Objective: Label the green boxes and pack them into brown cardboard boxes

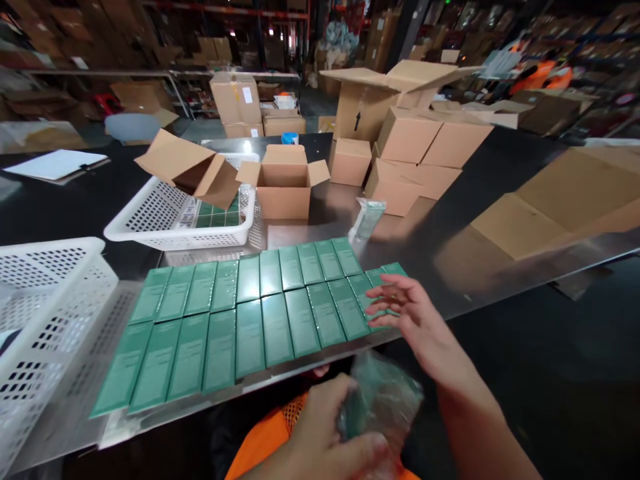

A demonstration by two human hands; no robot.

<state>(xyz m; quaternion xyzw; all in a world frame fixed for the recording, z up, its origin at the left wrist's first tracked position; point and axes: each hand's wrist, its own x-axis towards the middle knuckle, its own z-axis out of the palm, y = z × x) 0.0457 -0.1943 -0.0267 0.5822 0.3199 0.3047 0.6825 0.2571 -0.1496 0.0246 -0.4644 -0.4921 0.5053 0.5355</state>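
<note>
Below the table's front edge, my left hand [333,427] is closed around a crumpled clear plastic bag [385,393]. The bag looks greenish near my fingers; I cannot tell whether a box is inside. My right hand [417,320] is open, fingers apart, over the right end of the green boxes [300,320]. It partly hides several of them, and I cannot make out whether the fingertips touch. These flat green boxes lie side by side in two long rows along the metal table [410,250]. Behind them stands a plastic-wrapped green box [369,219].
A white basket [215,237] with green boxes and an open carton [187,163] stands behind the rows. Another white basket [65,320] is at left. An open small carton [283,202], stacked cartons [410,137] and a large carton [575,193] stand farther back and right.
</note>
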